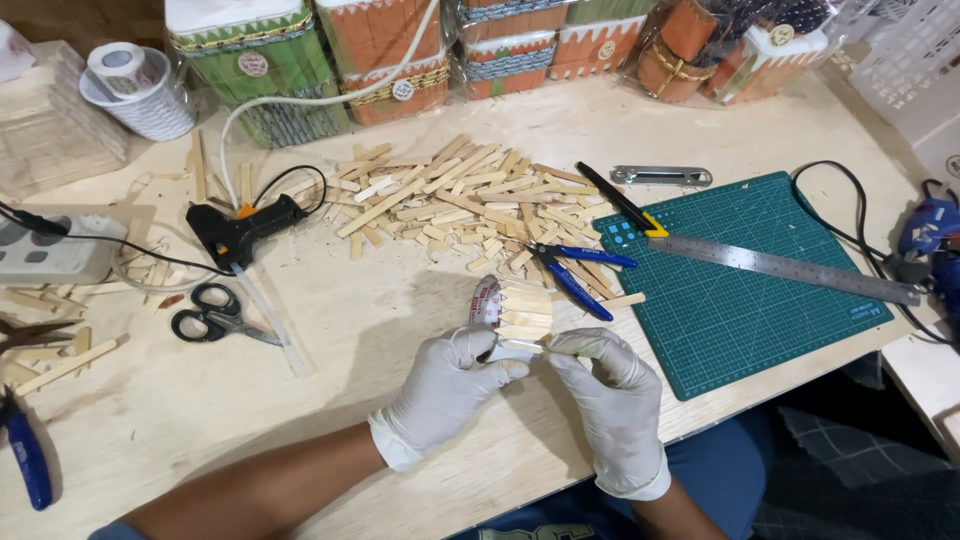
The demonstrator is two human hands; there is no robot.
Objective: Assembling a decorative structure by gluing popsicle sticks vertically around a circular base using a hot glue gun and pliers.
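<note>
Near the front edge of the wooden table (420,330), a small can partly clad in pale wooden sticks (512,308) is held just above the tabletop between two gloved hands. Left hand (445,385) pinches its lower left side with thumb and fingers curled around it; right hand (605,385) grips the lower right side, fingertips pressed to the bottom stick. Both hands are closed on the can, wrists close to the table's near edge.

Just beyond the can lie blue-handled pliers (575,270), their handles pointing right, touching the fringe of a heap of loose wooden sticks (450,200) that spreads across the middle of the table. Left of the hands the wood is mostly bare, bounded by black scissors (215,318) and a black glue gun (245,228) with its cord running back.

To the right sits a green cutting mat (740,290), its near corner reaching the table's front edge, close beside the right hand. A steel ruler (790,268) lies across the mat's upper part, with a yellow-and-black craft knife (620,200) at its left end. Along the far edge stand wrapped green and orange stick-covered boxes (380,50).
</note>
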